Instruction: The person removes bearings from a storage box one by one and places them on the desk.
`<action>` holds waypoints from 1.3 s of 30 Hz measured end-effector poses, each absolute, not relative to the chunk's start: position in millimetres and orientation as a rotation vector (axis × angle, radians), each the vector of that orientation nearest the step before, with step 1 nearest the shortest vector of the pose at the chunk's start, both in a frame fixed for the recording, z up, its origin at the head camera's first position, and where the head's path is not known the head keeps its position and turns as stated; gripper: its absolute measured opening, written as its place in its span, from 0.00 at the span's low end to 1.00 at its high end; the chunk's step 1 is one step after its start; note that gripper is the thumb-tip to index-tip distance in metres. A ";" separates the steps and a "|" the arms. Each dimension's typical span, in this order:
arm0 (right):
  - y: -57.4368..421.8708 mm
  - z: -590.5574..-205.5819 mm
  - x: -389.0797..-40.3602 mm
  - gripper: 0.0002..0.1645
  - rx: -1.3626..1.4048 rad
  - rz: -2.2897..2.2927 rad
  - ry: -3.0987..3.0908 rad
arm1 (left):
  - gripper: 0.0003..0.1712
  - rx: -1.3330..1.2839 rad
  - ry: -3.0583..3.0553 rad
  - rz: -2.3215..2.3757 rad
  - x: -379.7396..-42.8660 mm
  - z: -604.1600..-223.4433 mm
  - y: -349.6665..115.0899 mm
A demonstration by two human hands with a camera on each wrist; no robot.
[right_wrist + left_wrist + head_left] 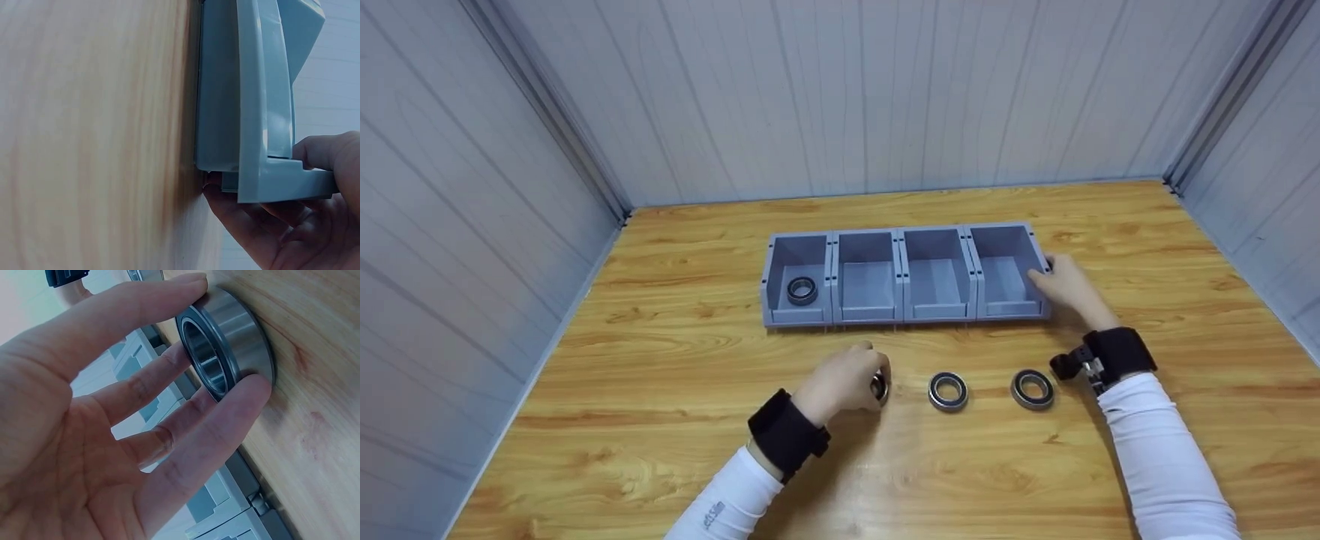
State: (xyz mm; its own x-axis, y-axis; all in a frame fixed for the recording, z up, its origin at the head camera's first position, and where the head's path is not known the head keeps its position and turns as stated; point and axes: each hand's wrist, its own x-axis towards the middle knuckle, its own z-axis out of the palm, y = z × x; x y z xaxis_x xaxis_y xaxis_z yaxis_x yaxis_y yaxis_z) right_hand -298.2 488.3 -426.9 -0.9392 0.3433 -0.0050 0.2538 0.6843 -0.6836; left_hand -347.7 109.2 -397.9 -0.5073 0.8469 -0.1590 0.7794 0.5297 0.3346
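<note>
My left hand [844, 379] pinches a steel ball bearing [242, 332] with a dark seal, thumb and a finger on opposite sides of its outer ring. In the left wrist view the bearing stands tilted on edge, close over the wooden table. A row of joined grey storage bins [866, 313] lies beyond that hand. At the row's right end, my right hand [1069, 285] grips the side wall of the last bin [253, 112], thumb over the rim and the other fingers low on the outside. The leftmost bin holds one bearing [802, 301].
Two more bearings lie flat on the wooden table [675, 420]: one bearing [948, 406] right of my left hand, another bearing [1033, 404] near the right wrist. White panel walls [840, 97] enclose the back and sides.
</note>
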 end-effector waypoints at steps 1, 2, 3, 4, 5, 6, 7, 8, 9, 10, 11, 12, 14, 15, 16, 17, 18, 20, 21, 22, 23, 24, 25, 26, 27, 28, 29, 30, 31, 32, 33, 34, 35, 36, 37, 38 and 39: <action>488.0 -427.1 -298.2 0.26 -0.491 1.104 -2.767 | 0.16 1.359 2.474 0.317 -347.4 -398.0 109.1; 487.8 -427.4 -298.1 0.26 -0.489 1.111 -2.766 | 0.16 1.360 2.476 0.320 -347.1 -398.1 108.9; 488.1 -427.4 -298.0 0.26 -0.487 1.118 -2.766 | 0.16 1.361 2.478 0.320 -347.0 -398.2 109.0; 488.1 -427.6 -297.8 0.26 -0.486 1.125 -2.764 | 0.16 1.360 2.480 0.321 -346.9 -398.1 109.0; 488.3 -427.8 -297.5 0.26 -0.484 1.129 -2.763 | 0.17 1.357 2.482 0.321 -346.7 -398.1 109.1; 488.4 -427.9 -297.3 0.26 -0.480 1.133 -2.762 | 0.17 1.353 2.482 0.323 -346.6 -398.2 109.1; 488.2 -428.0 -297.1 0.26 -0.479 1.137 -2.761 | 0.17 1.349 2.482 0.324 -346.4 -398.2 109.2; 488.3 -428.1 -296.9 0.26 -0.477 1.136 -2.761 | 0.17 1.342 2.482 0.323 -346.3 -398.3 109.3; 488.8 -428.3 -296.7 0.26 -0.473 1.134 -2.759 | 0.17 1.338 2.484 0.320 -346.4 -398.6 109.5; 488.7 -428.6 -296.8 0.26 -0.473 1.128 -2.757 | 0.17 1.338 2.486 0.317 -346.2 -398.7 109.4; 488.6 -428.5 -296.9 0.26 -0.476 1.126 -2.757 | 0.17 1.336 2.487 0.316 -346.1 -398.8 109.4; 488.6 -428.5 -297.0 0.26 -0.480 1.129 -2.758 | 0.17 1.338 2.489 0.310 -346.0 -398.9 109.4; 488.7 -428.5 -297.3 0.26 -0.488 1.136 -2.760 | 0.18 1.347 2.495 0.298 -345.9 -399.1 109.4; 489.1 -428.6 -297.4 0.26 -0.488 1.140 -2.762 | 0.18 1.352 2.498 0.293 -345.8 -399.3 109.4; 488.9 -428.4 -297.5 0.26 -0.492 1.142 -2.764 | 0.18 1.357 2.501 0.291 -345.8 -399.3 109.4; 488.8 -428.3 -297.5 0.26 -0.491 1.145 -2.766 | 0.18 1.361 2.502 0.291 -345.8 -399.5 109.3; 489.0 -428.3 -297.7 0.26 -0.488 1.143 -2.766 | 0.18 1.367 2.504 0.290 -345.8 -399.9 109.3; 489.8 -428.2 -297.8 0.26 -0.480 1.138 -2.768 | 0.17 1.372 2.510 0.294 -345.8 -400.4 109.0; 490.0 -428.1 -297.9 0.27 -0.476 1.133 -2.769 | 0.17 1.373 2.511 0.303 -345.6 -400.6 108.7; 490.0 -428.0 -298.0 0.27 -0.473 1.133 -2.768 | 0.16 1.375 2.512 0.309 -345.6 -400.6 108.5; 490.3 -427.9 -298.0 0.27 -0.467 1.128 -2.768 | 0.16 1.377 2.513 0.314 -345.5 -400.6 108.3; 490.6 -428.0 -298.1 0.27 -0.463 1.126 -2.768 | 0.16 1.376 2.514 0.317 -345.4 -400.7 108.1; 490.7 -428.1 -298.1 0.27 -0.460 1.125 -2.767 | 0.16 1.374 2.515 0.321 -345.2 -400.3 107.9; 490.5 -428.1 -298.2 0.27 -0.458 1.122 -2.766 | 0.16 1.370 2.514 0.327 -345.1 -400.3 107.7; 490.6 -428.2 -298.1 0.27 -0.455 1.123 -2.766 | 0.17 1.368 2.513 0.332 -345.0 -400.1 107.6; 490.6 -428.3 -298.2 0.27 -0.452 1.123 -2.765 | 0.17 1.368 2.514 0.332 -344.9 -399.9 107.5; 490.5 -428.5 -298.3 0.27 -0.455 1.118 -2.766 | 0.17 1.365 2.514 0.335 -344.8 -399.9 107.4; 490.1 -428.5 -298.3 0.27 -0.457 1.119 -2.767 | 0.18 1.363 2.513 0.336 -344.6 -399.9 107.4; 489.8 -428.4 -298.3 0.27 -0.461 1.117 -2.769 | 0.18 1.363 2.512 0.336 -344.5 -400.0 107.4; 489.5 -428.2 -298.1 0.27 -0.466 1.120 -2.772 | 0.18 1.360 2.511 0.338 -344.4 -400.1 107.4; 489.4 -428.1 -298.0 0.27 -0.471 1.121 -2.775 | 0.18 1.358 2.510 0.339 -344.3 -400.1 107.4; 489.2 -427.9 -298.1 0.27 -0.478 1.121 -2.779 | 0.18 1.356 2.511 0.340 -344.2 -400.1 107.4; 488.9 -427.7 -297.9 0.26 -0.483 1.122 -2.783 | 0.18 1.352 2.509 0.342 -344.1 -400.1 107.3; 488.7 -427.4 -297.9 0.27 -0.486 1.124 -2.787 | 0.18 1.349 2.509 0.343 -344.0 -400.1 107.3; 488.6 -427.2 -297.9 0.27 -0.488 1.124 -2.789 | 0.17 1.347 2.510 0.344 -344.0 -400.1 107.2; 488.5 -426.9 -297.8 0.27 -0.489 1.125 -2.790 | 0.17 1.346 2.512 0.344 -343.9 -399.9 107.1; 488.6 -426.7 -297.9 0.27 -0.488 1.125 -2.787 | 0.17 1.347 2.513 0.343 -343.7 -399.7 107.0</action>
